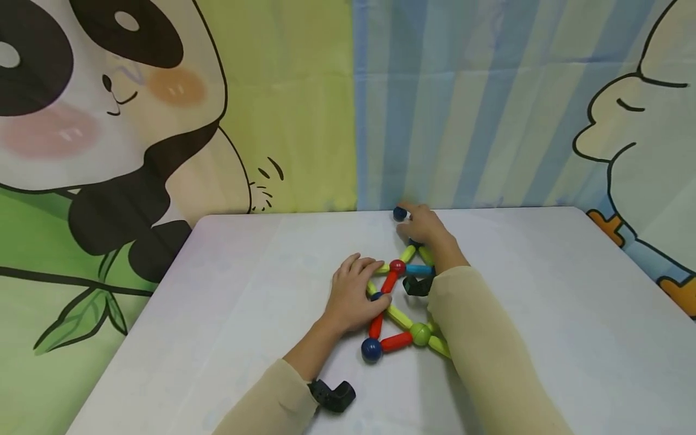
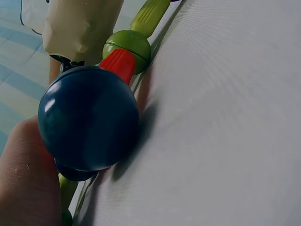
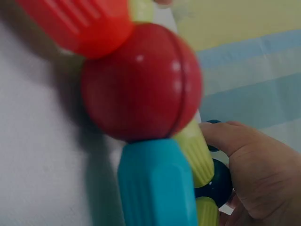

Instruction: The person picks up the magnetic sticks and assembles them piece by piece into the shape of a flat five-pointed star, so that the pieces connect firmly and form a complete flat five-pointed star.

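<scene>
A flat framework of magnetic building sticks and balls lies on the white table, with red sticks (image 1: 396, 342), yellow-green sticks (image 1: 399, 316) and a blue stick (image 3: 157, 183). Its joints include a red ball (image 3: 141, 82), a green ball (image 1: 420, 334) and a dark blue ball (image 2: 88, 117). My left hand (image 1: 353, 293) rests on its left side, fingers spread, thumb across a blue ball and fingertips by a yellow-green stick. At the far end my right hand (image 1: 425, 229) pinches a loose dark blue ball (image 1: 399, 214) between thumb and forefinger, just beyond the framework's farthest ball (image 3: 218, 183).
The white table (image 1: 244, 284) ends just beyond my right hand. Behind it hangs a cloth (image 1: 304, 109) with a printed panda and stripes. My right sleeve (image 1: 484, 344) covers the framework's right side. A black wrist device (image 1: 333, 397) sits on my left wrist.
</scene>
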Action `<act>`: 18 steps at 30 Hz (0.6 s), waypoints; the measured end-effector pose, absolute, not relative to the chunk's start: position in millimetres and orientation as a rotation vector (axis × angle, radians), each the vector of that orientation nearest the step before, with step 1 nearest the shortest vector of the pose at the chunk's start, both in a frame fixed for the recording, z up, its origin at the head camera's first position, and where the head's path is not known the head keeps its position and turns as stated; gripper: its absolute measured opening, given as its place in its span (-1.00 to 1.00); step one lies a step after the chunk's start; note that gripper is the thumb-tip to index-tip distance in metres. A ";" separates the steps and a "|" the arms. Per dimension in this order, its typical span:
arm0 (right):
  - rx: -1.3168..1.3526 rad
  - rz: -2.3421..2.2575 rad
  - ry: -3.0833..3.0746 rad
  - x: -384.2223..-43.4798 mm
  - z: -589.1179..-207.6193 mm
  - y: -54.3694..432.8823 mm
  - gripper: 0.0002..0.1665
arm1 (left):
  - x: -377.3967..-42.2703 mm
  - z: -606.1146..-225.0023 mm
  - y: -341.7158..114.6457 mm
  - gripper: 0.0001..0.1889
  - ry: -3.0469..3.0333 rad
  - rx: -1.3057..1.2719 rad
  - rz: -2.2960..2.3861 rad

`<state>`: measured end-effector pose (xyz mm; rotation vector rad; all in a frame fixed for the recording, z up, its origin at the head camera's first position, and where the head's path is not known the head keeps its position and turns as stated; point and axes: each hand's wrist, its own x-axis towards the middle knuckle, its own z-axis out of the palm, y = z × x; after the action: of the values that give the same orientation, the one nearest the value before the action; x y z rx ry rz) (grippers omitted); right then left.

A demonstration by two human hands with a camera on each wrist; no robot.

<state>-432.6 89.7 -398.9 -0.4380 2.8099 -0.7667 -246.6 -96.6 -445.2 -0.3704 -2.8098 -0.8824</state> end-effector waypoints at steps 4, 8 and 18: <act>-0.376 -0.763 2.875 -431.8 -401.3 90.6 -0.37 | -247.0 -445.3 -95.7 -0.34 -2.803 -0.370 -0.886; -0.235 -0.863 2.883 -425.1 -400.2 91.8 -0.43 | -246.7 -446.7 -95.3 -0.33 -2.803 -0.380 -0.886; -0.159 -1.180 2.816 -403.5 -373.9 101.6 -0.39 | -246.3 -445.2 -98.1 -0.33 -2.810 -0.375 -0.874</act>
<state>-403.5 101.6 -373.9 -0.1590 2.8158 -1.1796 -246.3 -98.1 -445.2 -0.3751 -2.8103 -0.8743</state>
